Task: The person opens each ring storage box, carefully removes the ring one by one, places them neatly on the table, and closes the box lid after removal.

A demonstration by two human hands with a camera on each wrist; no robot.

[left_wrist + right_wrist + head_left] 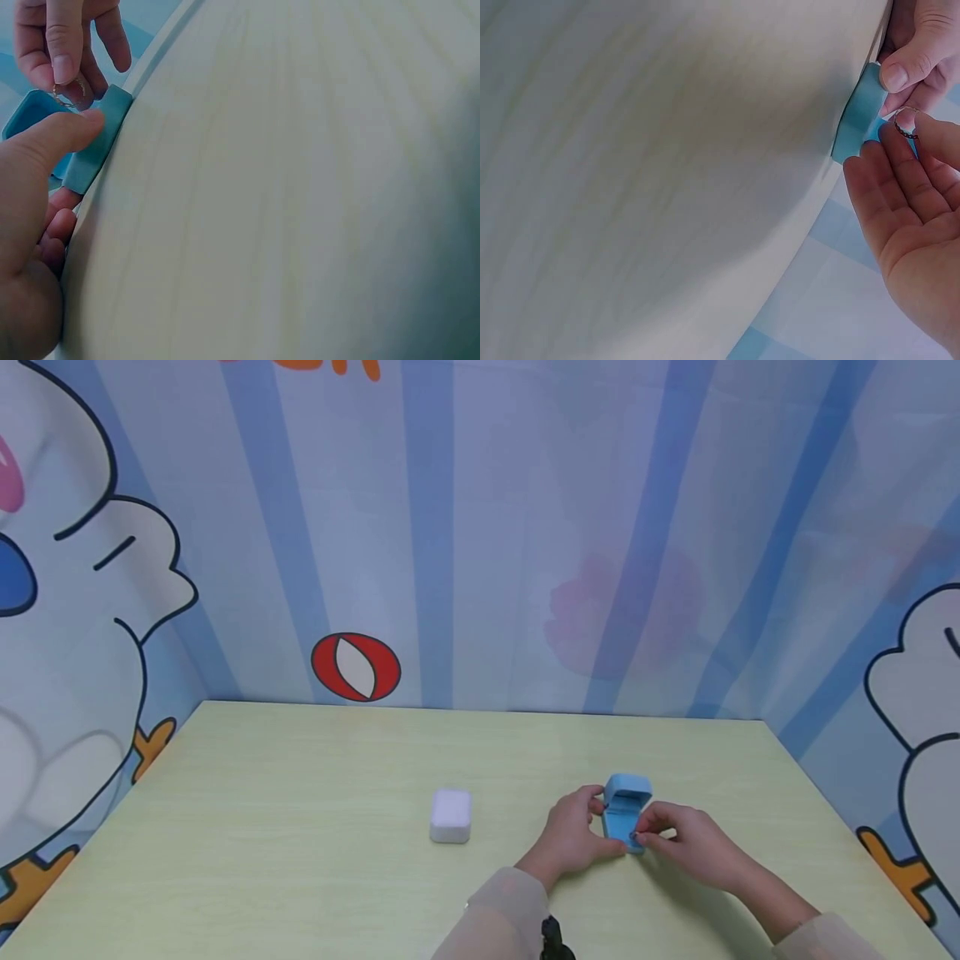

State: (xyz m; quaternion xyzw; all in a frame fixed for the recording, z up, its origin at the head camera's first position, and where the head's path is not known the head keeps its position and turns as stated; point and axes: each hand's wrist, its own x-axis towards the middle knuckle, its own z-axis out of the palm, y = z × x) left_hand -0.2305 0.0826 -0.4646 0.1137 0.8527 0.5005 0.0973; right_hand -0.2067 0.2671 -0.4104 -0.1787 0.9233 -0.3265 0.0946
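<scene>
A light blue ring box stands on the table with its lid raised. My left hand grips it from the left, thumb along the front and fingers at the far side. At the box's right, my right hand pinches a thin ring between thumb and fingertips. The ring is just above the front of the box; whether it touches the box I cannot tell. In the left wrist view, the left thumb lies against the box's front wall.
A small pale lilac box sits on the table to the left of the hands. The light wooden table ends at the back against a striped blue cloth with cartoon prints, which also stands at both sides.
</scene>
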